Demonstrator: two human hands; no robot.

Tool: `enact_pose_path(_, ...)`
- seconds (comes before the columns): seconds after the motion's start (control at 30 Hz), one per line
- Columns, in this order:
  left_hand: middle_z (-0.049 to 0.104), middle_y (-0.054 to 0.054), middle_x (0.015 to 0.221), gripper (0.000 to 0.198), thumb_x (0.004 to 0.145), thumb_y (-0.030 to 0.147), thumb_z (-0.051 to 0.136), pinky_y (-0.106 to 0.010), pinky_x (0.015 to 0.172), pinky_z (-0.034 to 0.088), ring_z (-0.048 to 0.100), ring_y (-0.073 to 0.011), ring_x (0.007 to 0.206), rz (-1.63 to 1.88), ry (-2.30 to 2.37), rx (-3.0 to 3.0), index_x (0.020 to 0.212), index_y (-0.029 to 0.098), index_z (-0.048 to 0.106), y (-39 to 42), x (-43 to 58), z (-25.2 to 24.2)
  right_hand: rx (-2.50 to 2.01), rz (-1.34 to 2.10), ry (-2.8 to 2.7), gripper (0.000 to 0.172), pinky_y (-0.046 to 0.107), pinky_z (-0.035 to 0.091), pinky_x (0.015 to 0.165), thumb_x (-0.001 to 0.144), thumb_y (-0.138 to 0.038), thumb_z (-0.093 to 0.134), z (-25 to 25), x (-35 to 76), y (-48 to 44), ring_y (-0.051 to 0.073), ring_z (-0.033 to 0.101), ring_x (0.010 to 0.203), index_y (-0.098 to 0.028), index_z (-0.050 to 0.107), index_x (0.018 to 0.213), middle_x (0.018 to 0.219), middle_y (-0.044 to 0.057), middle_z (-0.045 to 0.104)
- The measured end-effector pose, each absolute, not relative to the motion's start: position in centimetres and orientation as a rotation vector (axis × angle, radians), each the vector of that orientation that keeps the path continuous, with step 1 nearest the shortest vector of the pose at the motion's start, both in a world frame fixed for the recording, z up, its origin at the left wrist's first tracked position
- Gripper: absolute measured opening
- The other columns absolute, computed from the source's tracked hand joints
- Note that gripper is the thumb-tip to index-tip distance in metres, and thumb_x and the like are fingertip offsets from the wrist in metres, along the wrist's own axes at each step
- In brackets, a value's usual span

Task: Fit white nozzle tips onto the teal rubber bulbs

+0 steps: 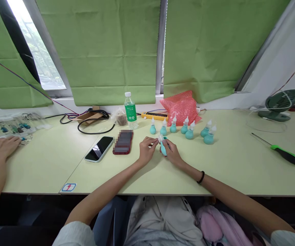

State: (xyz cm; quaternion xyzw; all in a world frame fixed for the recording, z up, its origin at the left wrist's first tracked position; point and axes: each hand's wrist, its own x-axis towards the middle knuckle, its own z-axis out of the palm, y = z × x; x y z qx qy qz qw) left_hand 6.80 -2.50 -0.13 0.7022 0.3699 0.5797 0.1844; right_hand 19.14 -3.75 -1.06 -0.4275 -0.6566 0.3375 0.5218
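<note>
My right hand is closed around a teal bulb syringe, tilted just above the table. At the syringe's top sits a clear nozzle, and the fingertips of my left hand pinch at its side. The fingers partly hide where nozzle and bulb meet. Behind my hands, several more teal bulb syringes with clear pointed tips stand upright in a loose row. Two of them, one a teal bulb syringe, stand farther right.
Left of my hands lie a red-cased phone and a light-cased phone. A water bottle, pink bubble-wrap bag and yellow tool are behind. A screwdriver and green fan are right. Another person's hand rests far left.
</note>
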Motion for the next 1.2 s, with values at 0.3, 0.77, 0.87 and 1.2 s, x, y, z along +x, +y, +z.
enact_pose_path(0.3,0.063,-0.006,0.072,0.018,0.073,0.027,0.049,-0.027,0.051,0.046,0.048,-0.0145,0.066,1.742,1.057,2.186,0.08,0.019,0.063,-2.24,6.64,-0.15,-1.035,0.752,-1.603,0.032,0.021,0.034,0.042,0.08,-0.045,0.028,-0.98,19.21,-3.85,0.009,0.039,0.039,-0.018,0.042,0.068,0.049,-0.003,0.046)
enact_pose_path(0.77,0.06,-0.005,0.069,0.015,0.071,0.026,0.051,-0.026,0.051,0.046,0.049,-0.0136,0.066,1.705,1.035,2.143,0.076,0.02,0.063,-2.55,6.66,-0.14,-1.037,0.711,-1.63,0.031,0.022,0.033,0.043,0.08,-0.044,0.029,-1.15,19.19,-4.0,0.01,0.04,0.041,-0.019,0.042,0.067,0.048,-0.003,0.045)
enact_pose_path(0.87,0.059,-0.004,0.068,0.015,0.071,0.028,0.051,-0.024,0.052,0.047,0.051,-0.0124,0.066,1.684,1.042,2.08,0.074,0.019,0.063,-2.8,6.77,0.1,-1.036,0.702,-1.618,0.032,0.022,0.033,0.043,0.08,-0.044,0.029,-1.1,19.13,-4.0,0.01,0.04,0.041,-0.019,0.041,0.066,0.047,-0.003,0.044)
enact_pose_path(1.2,0.063,-0.006,0.077,0.013,0.071,0.024,0.052,-0.032,0.064,0.046,0.051,-0.0154,0.072,1.809,1.02,2.146,0.075,0.018,0.063,-2.61,7.27,-0.35,-1.026,0.759,-1.548,0.031,0.022,0.033,0.04,0.08,-0.044,0.027,-1.45,18.65,-4.13,0.01,0.039,0.039,-0.019,0.041,0.069,0.05,-0.003,0.045)
